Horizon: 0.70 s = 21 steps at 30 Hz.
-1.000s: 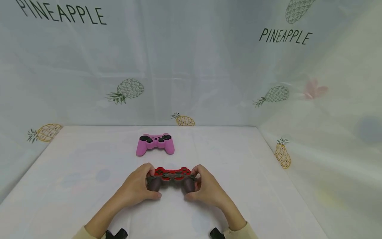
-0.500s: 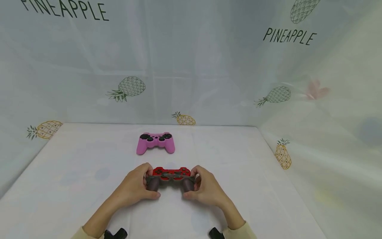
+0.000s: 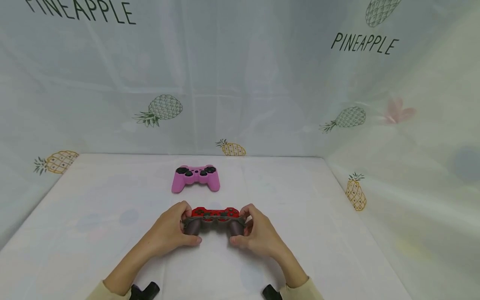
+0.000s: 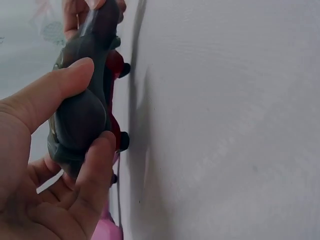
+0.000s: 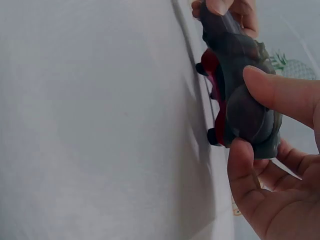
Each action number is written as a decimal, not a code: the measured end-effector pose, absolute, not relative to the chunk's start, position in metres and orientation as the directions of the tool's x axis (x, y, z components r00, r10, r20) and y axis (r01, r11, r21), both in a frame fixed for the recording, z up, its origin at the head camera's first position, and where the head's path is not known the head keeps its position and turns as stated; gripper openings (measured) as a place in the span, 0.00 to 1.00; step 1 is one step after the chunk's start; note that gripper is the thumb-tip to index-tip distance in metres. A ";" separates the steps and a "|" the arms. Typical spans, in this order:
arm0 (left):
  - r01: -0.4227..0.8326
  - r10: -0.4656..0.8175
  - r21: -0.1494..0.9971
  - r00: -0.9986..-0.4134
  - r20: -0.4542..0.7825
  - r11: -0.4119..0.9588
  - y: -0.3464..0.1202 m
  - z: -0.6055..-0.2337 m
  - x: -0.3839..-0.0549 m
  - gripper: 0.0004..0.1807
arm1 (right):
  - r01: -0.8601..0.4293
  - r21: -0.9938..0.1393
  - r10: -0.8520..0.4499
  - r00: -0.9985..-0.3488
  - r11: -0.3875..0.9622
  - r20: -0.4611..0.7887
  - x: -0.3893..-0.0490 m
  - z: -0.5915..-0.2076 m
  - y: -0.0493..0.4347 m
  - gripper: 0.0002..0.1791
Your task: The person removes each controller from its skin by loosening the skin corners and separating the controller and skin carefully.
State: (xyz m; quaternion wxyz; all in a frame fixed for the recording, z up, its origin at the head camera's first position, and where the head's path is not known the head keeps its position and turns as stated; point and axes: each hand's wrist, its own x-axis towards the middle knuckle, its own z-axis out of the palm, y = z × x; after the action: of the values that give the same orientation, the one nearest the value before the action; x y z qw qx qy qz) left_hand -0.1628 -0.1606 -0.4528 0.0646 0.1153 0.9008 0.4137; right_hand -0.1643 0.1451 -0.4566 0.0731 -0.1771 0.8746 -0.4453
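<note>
A game controller (image 3: 215, 213) with a red face and dark grey body and grips is held between both hands, over the middle of the white table. My left hand (image 3: 169, 230) grips its left end, thumb and fingers curled round the dark handle (image 4: 80, 120). On the opposite end, my right hand (image 3: 260, 232) pinches the other handle (image 5: 246, 114) the same way. Black thumbsticks stick out from the red face in both wrist views. A pink game controller (image 3: 196, 175) with black buttons lies on the table beyond, touched by neither hand.
White cloth covers the table (image 3: 112, 241). A pale curtain (image 3: 243, 75) printed with pineapples hangs behind and at the sides. Small black devices (image 3: 145, 291) sit at both wrists, by the sleeves.
Both hands keep their hold on the red and dark grey controller, which tilts slightly so that less of its red face shows. The whole view shifts a little.
</note>
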 end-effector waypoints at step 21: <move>0.008 0.110 0.777 -0.991 -0.079 0.630 -0.160 -0.445 -0.154 0.40 | -0.118 -0.871 -0.202 -0.979 0.476 0.022 -0.151 -0.458 0.136 0.40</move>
State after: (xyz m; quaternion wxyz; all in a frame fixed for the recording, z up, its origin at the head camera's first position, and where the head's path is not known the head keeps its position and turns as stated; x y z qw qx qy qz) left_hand -0.1541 -0.1599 -0.4450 0.0595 0.0330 0.9008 0.4289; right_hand -0.1513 0.1362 -0.4583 0.0416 -0.0931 0.8581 -0.5032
